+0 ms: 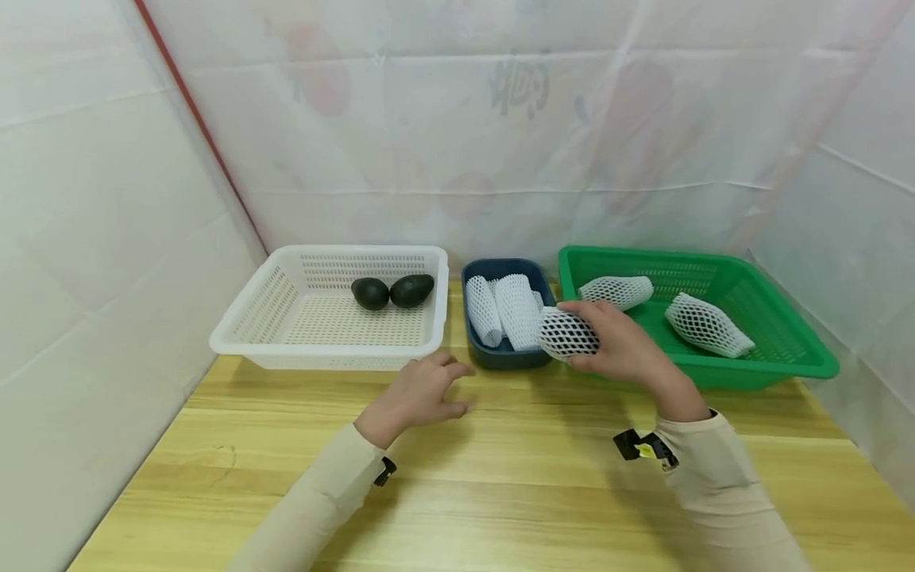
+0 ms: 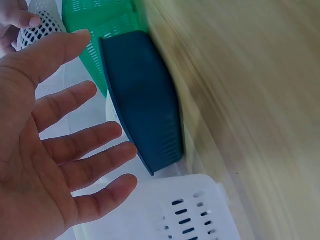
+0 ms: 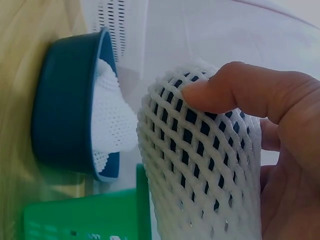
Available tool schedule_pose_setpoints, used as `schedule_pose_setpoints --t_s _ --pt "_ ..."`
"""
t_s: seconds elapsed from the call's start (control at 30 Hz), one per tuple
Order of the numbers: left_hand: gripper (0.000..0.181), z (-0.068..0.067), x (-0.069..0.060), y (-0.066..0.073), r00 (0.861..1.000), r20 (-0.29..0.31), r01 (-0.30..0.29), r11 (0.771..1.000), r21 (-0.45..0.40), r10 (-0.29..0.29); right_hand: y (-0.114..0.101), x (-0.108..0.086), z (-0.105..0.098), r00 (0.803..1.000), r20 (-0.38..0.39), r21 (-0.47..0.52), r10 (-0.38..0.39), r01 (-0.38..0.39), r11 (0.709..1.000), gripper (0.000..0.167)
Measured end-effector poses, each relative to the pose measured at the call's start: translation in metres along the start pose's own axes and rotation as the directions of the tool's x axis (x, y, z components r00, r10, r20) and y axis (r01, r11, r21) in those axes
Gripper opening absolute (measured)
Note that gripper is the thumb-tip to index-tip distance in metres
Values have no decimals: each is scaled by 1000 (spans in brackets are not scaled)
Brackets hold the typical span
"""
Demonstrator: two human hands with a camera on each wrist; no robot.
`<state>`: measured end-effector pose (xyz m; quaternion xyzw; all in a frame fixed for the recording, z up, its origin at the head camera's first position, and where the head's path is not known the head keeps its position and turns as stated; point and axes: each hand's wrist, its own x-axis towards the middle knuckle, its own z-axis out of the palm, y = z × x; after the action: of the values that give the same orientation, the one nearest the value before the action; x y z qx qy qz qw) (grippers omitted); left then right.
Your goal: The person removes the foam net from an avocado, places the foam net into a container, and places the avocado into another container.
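Observation:
My right hand (image 1: 620, 346) grips an avocado in a white foam net (image 3: 200, 145), held beside the green basket's near left corner. Dark skin shows through the mesh. My left hand (image 1: 422, 391) is over the table in front of the white basket, fingers spread and holding nothing; its palm shows in the left wrist view. Between the baskets stands a dark blue bin (image 1: 509, 359) with several white foam nets (image 1: 516, 310) in it. The green basket (image 1: 772, 318) holds two more netted fruits (image 1: 708, 326). Two bare dark avocados (image 1: 411, 291) lie in the white basket (image 1: 329, 349).
A wooden table (image 1: 500, 477) carries all the containers, which stand in a row near its back edge. White sheeting (image 1: 457, 143) hangs behind and on both sides. A red strip (image 1: 193, 103) runs down the left back corner.

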<state>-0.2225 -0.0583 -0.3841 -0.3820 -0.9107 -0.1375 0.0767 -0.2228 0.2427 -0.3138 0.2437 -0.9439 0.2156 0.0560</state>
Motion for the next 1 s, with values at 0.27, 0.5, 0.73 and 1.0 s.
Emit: schedule_pose_setpoints --t_s 0.27,0.5,0.73,1.0 --pt "43 0 -9 -6 1000 -11 22 998 -58 -23 -7 2 18 1000 31 -1 -6 6 1000 70" --pt "46 1 -13 -10 998 31 50 992 -115 -46 -8 5 34 996 56 24 -69 68 997 69" --pt "46 -2 -20 -16 996 43 79 988 -134 -74 -11 10 49 989 98 55 -113 108 993 67" --pt "49 -2 -28 -24 995 40 95 986 -138 -90 -11 13 64 984 125 52 -127 121 991 66"
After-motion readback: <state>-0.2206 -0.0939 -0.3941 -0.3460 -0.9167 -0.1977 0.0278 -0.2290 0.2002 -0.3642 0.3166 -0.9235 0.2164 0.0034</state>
